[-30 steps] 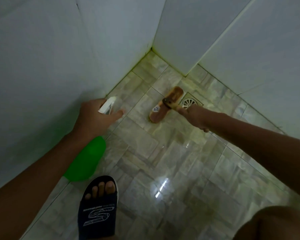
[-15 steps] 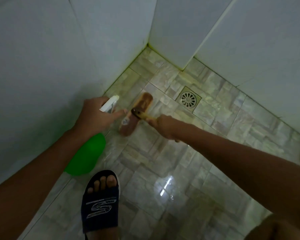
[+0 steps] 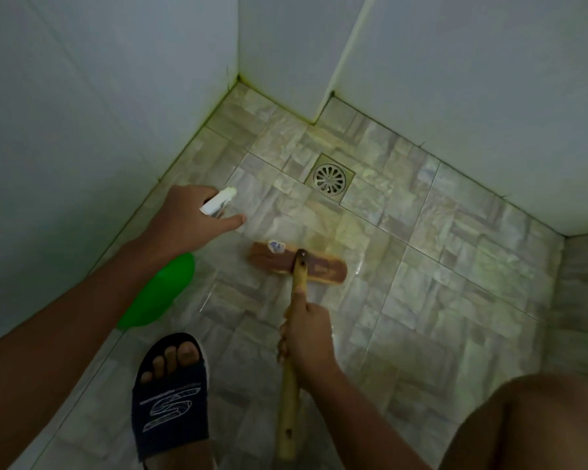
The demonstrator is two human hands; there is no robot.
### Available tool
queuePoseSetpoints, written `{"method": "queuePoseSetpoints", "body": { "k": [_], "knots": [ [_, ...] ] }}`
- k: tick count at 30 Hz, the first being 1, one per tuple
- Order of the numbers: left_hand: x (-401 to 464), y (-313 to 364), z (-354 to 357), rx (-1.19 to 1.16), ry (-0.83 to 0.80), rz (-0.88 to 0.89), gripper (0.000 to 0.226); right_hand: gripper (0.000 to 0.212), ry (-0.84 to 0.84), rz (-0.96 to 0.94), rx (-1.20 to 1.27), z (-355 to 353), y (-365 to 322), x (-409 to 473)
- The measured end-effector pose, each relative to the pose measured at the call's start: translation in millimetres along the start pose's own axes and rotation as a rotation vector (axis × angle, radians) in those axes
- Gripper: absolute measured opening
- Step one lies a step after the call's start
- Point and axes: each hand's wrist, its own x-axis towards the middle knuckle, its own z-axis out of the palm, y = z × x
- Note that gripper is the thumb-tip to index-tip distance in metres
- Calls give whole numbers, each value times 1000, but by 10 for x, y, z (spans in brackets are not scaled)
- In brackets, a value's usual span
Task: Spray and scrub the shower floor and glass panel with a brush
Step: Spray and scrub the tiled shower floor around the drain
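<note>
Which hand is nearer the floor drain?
Left. The left hand, holding the spray bottle, sits left of the drain; the right hand grips the brush handle farther back.

Wooden brush [image 3: 297, 266] flat on wet floor [image 3: 438, 266]

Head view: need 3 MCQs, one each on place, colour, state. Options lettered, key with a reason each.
1. Where does the brush head lie relative to the floor drain?
A. covering it
B. nearer the camera, apart from it
C. in the far corner

2. What colour is the spray bottle body?
A. green
B. red
C. white

3. What is the right hand doing?
A. hanging idle
B. pressing flat on the wall
C. gripping the brush handle

Key:
1 B, bare tiles show between head and drain.
2 A, green body below the left hand, white nozzle above.
3 C, fingers wrap the wooden handle.
</note>
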Motion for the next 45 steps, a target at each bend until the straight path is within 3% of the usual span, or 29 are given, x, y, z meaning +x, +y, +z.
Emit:
{"method": "queuePoseSetpoints", "body": {
  "k": [4,6,8,12,17,22,25,31,36,41,45],
  "knots": [
    [37,-36,74,6,-31,9,56,51,5,189,182,231,212,-166],
    [54,-65,73,12,-25,15,56,53,3,166,184,307,104,-2],
    [60,-83,46,30,-26,12,58,54,-3,130,207,329,-178,296],
    [76,-72,7,36,-24,53,66,40,-46,198,495,213,-960,711],
    [122,-40,53,35,-7,61,63,49,-68,189,301,138,-481,430],
    [208,33,96,-8,-10,118,60,50,-175,282,353,-11,-70,25],
    [252,120,109,-39,-38,143,57,50,-133,176,254,47,-360,439],
    [297,211,208,-46,-86,181,61,46,-129,96,360,43,-1111,935],
    [345,212,341,-11,-124,144,62,47,-102,120,281,-242,-561,421],
    [388,215,436,11,-175,98,63,51,-20,303,196,-732,296,-146],
    [441,251,508,50,-182,94,61,49,31,282,70,-939,310,53]
  ]
}}
